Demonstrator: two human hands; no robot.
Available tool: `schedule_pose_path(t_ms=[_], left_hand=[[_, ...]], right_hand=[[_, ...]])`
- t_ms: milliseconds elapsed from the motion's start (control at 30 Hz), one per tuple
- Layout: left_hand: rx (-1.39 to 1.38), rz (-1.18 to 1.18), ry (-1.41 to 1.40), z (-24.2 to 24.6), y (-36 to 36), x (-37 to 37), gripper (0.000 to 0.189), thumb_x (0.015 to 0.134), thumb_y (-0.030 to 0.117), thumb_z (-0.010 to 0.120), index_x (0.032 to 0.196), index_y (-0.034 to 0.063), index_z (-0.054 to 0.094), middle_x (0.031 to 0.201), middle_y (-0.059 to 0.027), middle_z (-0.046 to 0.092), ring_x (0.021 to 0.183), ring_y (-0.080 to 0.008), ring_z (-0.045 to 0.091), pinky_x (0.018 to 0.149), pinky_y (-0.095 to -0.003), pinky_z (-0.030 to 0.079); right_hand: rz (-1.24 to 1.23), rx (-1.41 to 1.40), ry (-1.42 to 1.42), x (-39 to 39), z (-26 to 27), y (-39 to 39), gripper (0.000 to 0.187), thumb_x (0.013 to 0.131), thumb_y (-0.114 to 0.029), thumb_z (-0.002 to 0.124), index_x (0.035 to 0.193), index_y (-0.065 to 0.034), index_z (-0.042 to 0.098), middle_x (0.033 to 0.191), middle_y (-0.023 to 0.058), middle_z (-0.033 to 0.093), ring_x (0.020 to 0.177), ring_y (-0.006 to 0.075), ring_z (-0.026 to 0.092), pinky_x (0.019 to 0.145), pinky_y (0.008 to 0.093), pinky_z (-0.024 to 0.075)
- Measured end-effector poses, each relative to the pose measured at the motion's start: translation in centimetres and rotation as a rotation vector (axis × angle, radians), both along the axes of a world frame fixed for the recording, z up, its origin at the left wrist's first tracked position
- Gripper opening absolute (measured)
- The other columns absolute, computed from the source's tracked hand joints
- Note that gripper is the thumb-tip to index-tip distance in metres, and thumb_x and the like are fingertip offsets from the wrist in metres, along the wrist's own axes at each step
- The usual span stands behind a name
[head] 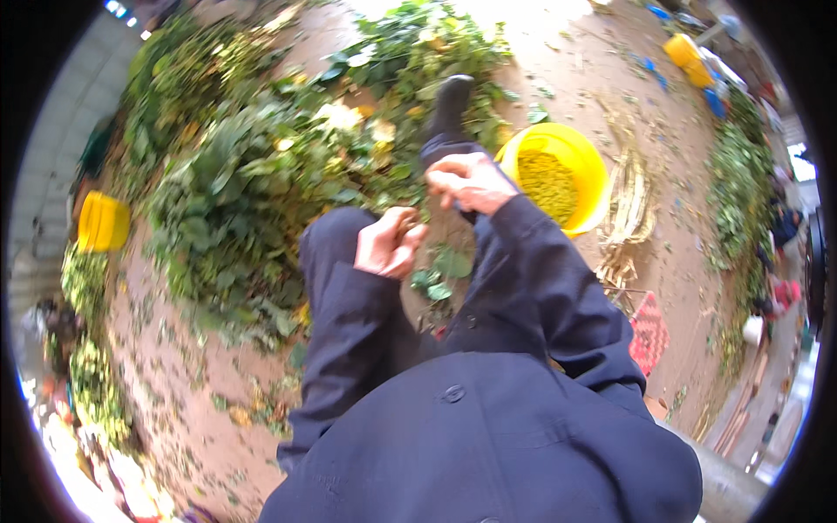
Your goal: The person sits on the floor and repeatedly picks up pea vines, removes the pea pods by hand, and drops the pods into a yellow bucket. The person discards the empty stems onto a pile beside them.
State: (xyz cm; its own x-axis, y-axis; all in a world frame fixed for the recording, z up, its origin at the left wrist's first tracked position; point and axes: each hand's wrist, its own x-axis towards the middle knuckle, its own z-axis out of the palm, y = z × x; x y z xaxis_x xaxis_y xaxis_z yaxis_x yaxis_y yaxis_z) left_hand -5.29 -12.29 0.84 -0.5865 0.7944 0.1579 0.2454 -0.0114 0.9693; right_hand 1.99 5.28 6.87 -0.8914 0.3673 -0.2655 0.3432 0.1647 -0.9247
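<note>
My left hand (391, 244) is above my left knee, its fingers curled in. A small brownish bit shows at its fingertips, too blurred to name. Higher up, beside my right lower leg, my right hand (472, 182) has its thumb and fingers bent together; whether anything is pinched there cannot be made out. A yellow plastic bucket (594, 189) stands just right of that hand, partly filled with small yellow-green pieces (548, 182), perhaps pods or beans. Beyond my left knee spreads a large heap of cut leafy plants (222, 196). Loose green leaves (451, 263) lie between my legs.
Dry pale stalks (631, 202) lie right of the bucket. A red patterned item (649, 337) is near my right elbow. Another yellow bucket (104, 221) sits at far left. More leafy plants (742, 183) line the right side. Leaf scraps litter the brown floor (176, 386).
</note>
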Motion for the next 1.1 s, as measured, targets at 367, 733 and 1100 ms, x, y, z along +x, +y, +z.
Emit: schedule_pose_path(t_ms=[367,733,1100], left_hand=[[-0.11,-0.028,-0.003,3.7,-1.6,0.9,0.018,0.08,0.008,0.06,0.096,-0.0008,0.055,0.059,-0.0024,0.051,0.052,-0.0063,0.043,0.048,-0.022,0.037],[0.147,0.35,-0.617,5.1,-9.3,-6.8,0.011,0.083,0.006,0.055,0.091,-0.0006,0.057,0.069,-0.0057,0.06,0.047,-0.003,0.042,0.042,-0.0172,0.033],[-0.038,0.898,-0.827,-12.6,-22.6,-8.6,0.011,0.079,0.009,0.062,0.087,0.002,0.059,0.062,-0.007,0.058,0.035,-0.0059,0.039,0.033,-0.0204,0.029]], right_hand=[[0.01,-0.194,-0.08,-1.3,-5.4,-2.2,0.027,0.082,-0.024,0.056,0.094,-0.0005,0.059,0.078,0.0054,0.061,0.056,0.0092,0.055,0.046,0.0218,0.038],[0.095,-0.258,-0.205,-8.7,-12.9,-5.4,0.026,0.078,-0.022,0.06,0.09,0.001,0.062,0.074,0.0066,0.062,0.06,0.0092,0.056,0.049,0.0218,0.041],[0.292,0.023,-0.189,-13.6,-18.6,-7.9,0.023,0.077,-0.018,0.058,0.087,0.0028,0.063,0.073,0.0091,0.063,0.066,0.0131,0.059,0.062,0.0264,0.0469]])
